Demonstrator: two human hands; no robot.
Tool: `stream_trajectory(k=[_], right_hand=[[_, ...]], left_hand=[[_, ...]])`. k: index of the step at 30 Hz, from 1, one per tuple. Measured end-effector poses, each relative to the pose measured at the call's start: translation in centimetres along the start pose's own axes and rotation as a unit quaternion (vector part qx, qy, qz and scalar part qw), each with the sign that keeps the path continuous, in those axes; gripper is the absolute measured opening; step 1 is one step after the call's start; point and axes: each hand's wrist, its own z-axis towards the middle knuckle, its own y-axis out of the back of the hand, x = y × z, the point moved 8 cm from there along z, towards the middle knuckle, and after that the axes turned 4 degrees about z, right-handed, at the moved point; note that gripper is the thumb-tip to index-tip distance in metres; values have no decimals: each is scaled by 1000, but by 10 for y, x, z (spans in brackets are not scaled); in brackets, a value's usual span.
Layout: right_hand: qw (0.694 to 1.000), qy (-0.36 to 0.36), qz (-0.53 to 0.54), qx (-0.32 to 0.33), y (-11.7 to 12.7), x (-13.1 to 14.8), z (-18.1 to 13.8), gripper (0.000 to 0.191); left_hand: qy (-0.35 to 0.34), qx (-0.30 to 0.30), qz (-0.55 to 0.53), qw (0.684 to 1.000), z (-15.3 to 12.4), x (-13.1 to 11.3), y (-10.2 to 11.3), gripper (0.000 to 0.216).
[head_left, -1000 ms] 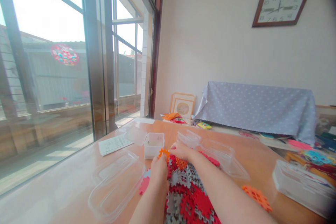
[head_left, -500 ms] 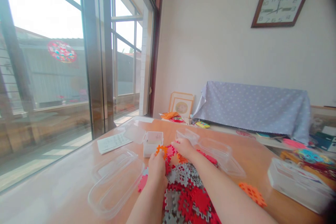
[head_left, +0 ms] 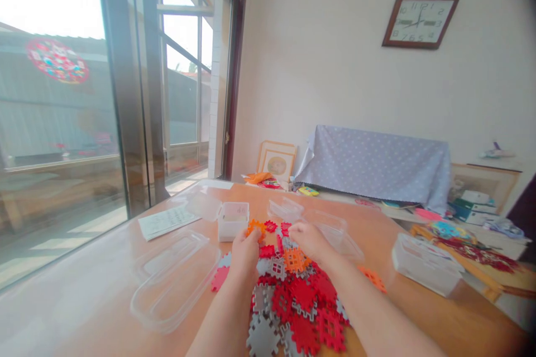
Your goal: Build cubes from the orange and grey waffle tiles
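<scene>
My left hand [head_left: 246,248] is closed, with an orange interlocking plastic piece [head_left: 256,228] with toothed edges pinched at its fingertips. To the right, my right hand [head_left: 309,239] has its fingers curled together; a red toothed piece [head_left: 286,229] shows at their tips, partly hidden. Between the hands lies a small red toothed piece [head_left: 270,226]. Below them spreads a heap of red and grey pieces [head_left: 293,295], some solid, some with window-like cut-outs. An orange windowed piece [head_left: 295,260] rests on this heap near my right wrist.
A white box [head_left: 233,230] stands just beyond my left hand. Clear plastic lids [head_left: 176,284] lie at left, with a printed sheet [head_left: 167,222] behind. More clear containers [head_left: 341,237] sit beyond my right hand. A white bin [head_left: 425,265] stands on the table's right side.
My hands are farther apart, the right having moved away from the left. More pieces show between them. The view has turned slightly right.
</scene>
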Motion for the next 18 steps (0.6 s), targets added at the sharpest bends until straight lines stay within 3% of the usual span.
stream_trajectory(k=[5, 10, 18], right_hand=[[997, 3, 40, -69, 38, 7, -37, 28], [984, -63, 125, -109, 71, -2, -87, 42], [982, -64, 163, -64, 82, -21, -132, 50]], left_hand=[[8, 67, 39, 997, -10, 2, -19, 19], [36, 167, 34, 985, -27, 8, -44, 26], [65, 315, 31, 947, -73, 20, -87, 30]])
